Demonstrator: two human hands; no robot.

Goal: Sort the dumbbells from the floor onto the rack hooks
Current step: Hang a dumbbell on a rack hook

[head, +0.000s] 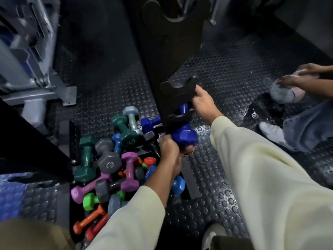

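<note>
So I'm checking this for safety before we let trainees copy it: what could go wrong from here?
1. The left hand holds the dark blue dumbbell by its lower head only; it could slip and drop onto the pile of dumbbells below.
2. The right hand grips the upper end right at the rack hook; fingers may get pinched as the handle seats.
3. A second person's white shoe is near the rack, so a fallen weight could roll that way.
</note>
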